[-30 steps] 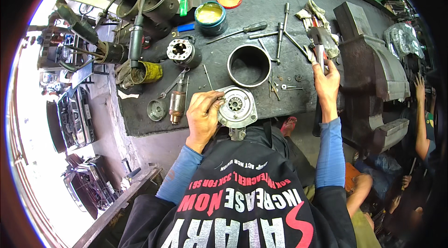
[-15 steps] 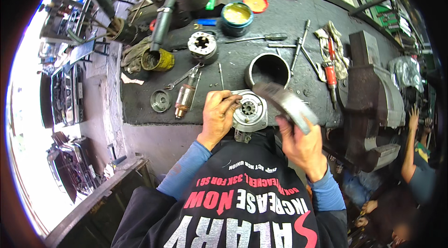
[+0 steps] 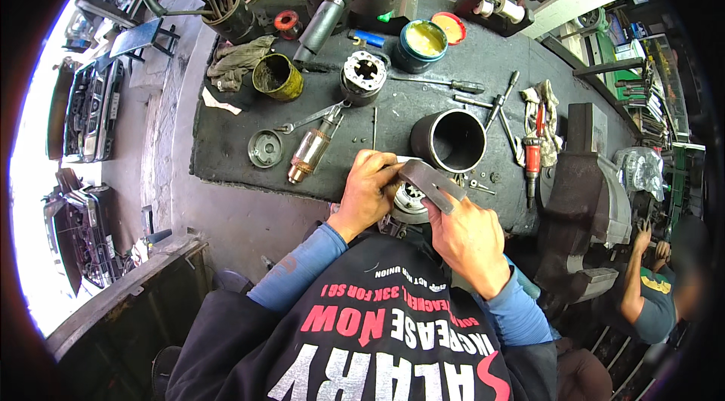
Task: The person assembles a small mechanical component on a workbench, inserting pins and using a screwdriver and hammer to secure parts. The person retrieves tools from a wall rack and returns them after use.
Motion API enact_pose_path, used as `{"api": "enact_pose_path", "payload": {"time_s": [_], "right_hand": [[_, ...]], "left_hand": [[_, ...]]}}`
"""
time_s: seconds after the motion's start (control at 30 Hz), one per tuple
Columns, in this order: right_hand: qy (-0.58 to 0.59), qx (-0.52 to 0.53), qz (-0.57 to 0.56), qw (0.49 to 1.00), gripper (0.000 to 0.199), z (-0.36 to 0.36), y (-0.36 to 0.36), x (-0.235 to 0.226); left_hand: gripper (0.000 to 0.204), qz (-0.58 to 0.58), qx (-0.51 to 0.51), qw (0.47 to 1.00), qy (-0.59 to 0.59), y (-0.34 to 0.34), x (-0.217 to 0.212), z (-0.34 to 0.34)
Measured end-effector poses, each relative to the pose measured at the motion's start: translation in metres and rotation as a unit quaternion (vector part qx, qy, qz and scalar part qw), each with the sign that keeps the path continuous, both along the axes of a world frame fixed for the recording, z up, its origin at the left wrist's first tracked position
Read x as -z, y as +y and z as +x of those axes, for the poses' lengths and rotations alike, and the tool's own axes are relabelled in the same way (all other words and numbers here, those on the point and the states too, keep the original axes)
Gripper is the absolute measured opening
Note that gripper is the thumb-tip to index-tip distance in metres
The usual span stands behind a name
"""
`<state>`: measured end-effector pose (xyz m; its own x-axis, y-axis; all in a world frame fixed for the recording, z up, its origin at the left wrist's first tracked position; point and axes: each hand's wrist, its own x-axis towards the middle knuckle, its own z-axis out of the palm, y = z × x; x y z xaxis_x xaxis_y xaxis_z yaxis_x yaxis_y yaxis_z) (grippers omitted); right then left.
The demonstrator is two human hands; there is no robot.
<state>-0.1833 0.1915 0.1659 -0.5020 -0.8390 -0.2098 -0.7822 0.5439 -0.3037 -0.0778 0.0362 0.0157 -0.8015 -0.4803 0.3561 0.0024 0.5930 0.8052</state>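
At a cluttered workbench, L hand grips a round motor housing while R hand holds a curved grey metal piece over it.

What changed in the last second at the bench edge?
The right hand came back from the tools at the bench's right side and now holds a grey curved metal piece over the round motor housing. The left hand stayed on that housing. The black cylinder and armature have not moved.
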Motion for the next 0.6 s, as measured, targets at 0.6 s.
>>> {"api": "enact_pose_path", "payload": {"time_s": [0.6], "right_hand": [[-0.051, 0.056, 0.075, 0.994, 0.024, 0.003, -0.001, -0.007]], "left_hand": [[0.028, -0.019, 0.007, 1.000, 0.004, 0.001, 0.003, 0.000]]}}
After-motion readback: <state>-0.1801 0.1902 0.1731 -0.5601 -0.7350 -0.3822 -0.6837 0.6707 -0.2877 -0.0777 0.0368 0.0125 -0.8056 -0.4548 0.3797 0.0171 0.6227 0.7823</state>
